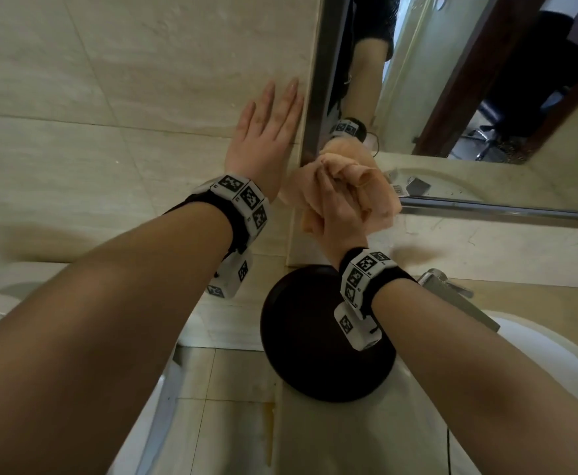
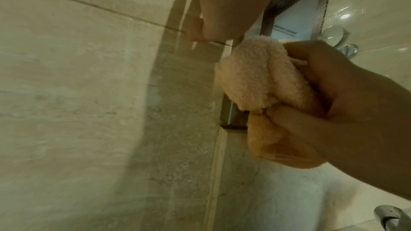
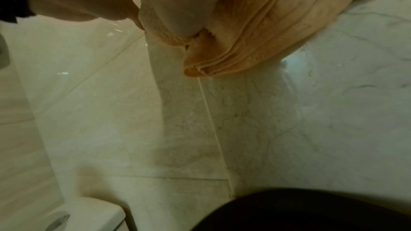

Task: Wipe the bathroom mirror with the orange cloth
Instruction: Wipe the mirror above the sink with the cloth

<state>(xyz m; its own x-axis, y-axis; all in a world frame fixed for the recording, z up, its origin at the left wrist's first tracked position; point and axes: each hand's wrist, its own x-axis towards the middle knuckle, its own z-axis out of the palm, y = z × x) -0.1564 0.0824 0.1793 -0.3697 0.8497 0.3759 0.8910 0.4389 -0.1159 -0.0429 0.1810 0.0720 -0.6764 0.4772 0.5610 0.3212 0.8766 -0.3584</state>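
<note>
The mirror point(image 1: 452, 80) hangs in a metal frame on the tiled wall, upper right in the head view. My right hand point(image 1: 335, 214) grips the bunched orange cloth point(image 1: 359, 181) and holds it against the mirror's lower left corner. In the left wrist view the orange cloth point(image 2: 255, 80) bulges out of the right hand point(image 2: 347, 104) at the frame's corner. Folds of the orange cloth point(image 3: 249, 38) hang below the palm in the right wrist view. My left hand point(image 1: 263, 132) lies flat on the wall tile just left of the frame, fingers straight.
A round black object point(image 1: 315, 354) stands on the counter below my right wrist. A chrome tap point(image 1: 452, 293) sits to its right, above a white basin point(image 1: 555, 354). The beige tiled wall point(image 1: 109, 97) fills the left side.
</note>
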